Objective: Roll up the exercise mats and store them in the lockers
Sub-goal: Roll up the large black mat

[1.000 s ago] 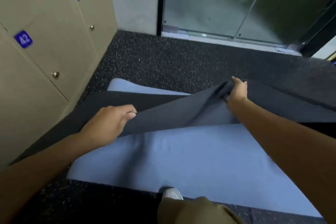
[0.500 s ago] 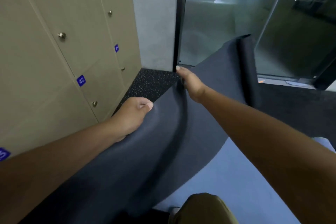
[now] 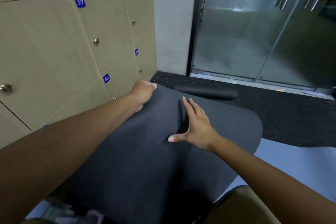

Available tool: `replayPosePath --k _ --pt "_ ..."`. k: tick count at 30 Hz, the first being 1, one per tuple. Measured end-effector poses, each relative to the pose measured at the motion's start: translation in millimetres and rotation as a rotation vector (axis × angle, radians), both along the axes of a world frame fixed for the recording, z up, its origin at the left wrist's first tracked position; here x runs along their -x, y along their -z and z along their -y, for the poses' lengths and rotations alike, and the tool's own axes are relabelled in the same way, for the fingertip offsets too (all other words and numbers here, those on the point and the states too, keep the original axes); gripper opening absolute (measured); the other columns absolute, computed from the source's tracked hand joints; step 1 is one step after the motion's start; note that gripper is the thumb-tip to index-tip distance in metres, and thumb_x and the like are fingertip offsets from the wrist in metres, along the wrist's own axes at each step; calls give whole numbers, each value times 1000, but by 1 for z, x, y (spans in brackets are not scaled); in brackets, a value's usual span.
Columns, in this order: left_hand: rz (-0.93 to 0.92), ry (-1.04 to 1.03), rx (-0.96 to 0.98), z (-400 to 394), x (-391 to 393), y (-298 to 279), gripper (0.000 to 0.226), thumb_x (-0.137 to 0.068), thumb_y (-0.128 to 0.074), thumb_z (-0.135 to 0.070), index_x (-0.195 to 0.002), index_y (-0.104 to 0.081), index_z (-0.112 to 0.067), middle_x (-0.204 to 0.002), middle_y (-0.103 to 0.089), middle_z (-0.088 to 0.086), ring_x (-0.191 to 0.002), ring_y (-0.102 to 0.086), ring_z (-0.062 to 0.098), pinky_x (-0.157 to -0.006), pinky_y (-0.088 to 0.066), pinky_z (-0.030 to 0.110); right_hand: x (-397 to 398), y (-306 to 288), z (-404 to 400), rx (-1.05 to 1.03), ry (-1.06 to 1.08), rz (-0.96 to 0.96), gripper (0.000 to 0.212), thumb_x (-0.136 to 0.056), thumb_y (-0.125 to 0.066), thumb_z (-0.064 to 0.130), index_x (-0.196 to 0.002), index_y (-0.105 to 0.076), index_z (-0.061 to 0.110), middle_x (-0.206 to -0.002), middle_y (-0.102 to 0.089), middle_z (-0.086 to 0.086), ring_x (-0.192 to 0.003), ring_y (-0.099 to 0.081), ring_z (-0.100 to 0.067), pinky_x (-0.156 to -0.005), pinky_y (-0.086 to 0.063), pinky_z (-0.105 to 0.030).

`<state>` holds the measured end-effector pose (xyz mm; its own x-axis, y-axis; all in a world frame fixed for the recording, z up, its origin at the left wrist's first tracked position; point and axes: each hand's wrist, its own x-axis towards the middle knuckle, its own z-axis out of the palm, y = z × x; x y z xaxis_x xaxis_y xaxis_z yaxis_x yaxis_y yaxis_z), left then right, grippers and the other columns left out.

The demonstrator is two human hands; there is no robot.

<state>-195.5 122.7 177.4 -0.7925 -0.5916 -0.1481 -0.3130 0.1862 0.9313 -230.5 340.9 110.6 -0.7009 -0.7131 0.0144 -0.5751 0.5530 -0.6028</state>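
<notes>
The person holds a dark grey exercise mat [image 3: 138, 160] lifted up in front of the body, and it hangs over a light blue mat [image 3: 300, 165] that lies flat on the black speckled floor [image 3: 291, 114]. The left hand [image 3: 143, 94] grips the top edge of the dark mat at its left corner, with the fingers curled over the edge. The right hand [image 3: 196, 129] lies on the mat surface near a fold; its fingers are straight and spread, and the thumb points out to the left. Just behind the lifted mat, a rolled black mat [image 3: 205, 92] lies on the floor, near the glass door [image 3: 245, 32]. On the left stand beige lockers [image 3: 54, 45] with blue numbers 39, 40, 41 and 42, all closed.
</notes>
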Motion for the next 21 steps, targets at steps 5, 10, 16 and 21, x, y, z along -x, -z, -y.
replayPosePath --k 5,10,16,21 --pt "-5 10 -79 -19 -11 -14 21 -101 -61 -13 -114 -70 0 -107 -71 18 -92 -69 28 -81 -56 34 -2 -8 11 -12 37 -185 160 -48 -88 74 -159 19 33 -170 4 -5 -157 5 -24 -128 -4 -47" --pt "88 -12 -125 -14 -34 -34 32 -99 -67 -23 -117 -65 4 -106 -71 18 -86 -69 29 -76 -57 38 -4 -11 27 50 14 -275 127 -51 -89 67 -154 -27 27 -140 -52 0 -132 -44 -23 -120 -25 -41" --pt "99 204 323 -10 -90 -61 27 -93 -72 -29 -111 -70 -9 -86 -68 -6 -67 -60 6 -64 -45 21 -2 -3 31 50 -6 -139 66 -70 -88 45 -118 -45 32 -110 -70 -1 -100 -62 -30 -82 -50 -42" --pt "148 403 898 1 -147 -61 70 -84 -79 -43 -145 -46 -29 -142 -50 -7 -121 -51 12 -94 -41 26 7 -2 23 144 -8 21 49 -69 -93 28 -106 -61 21 -100 -72 0 -92 -67 -22 -82 -54 -39"
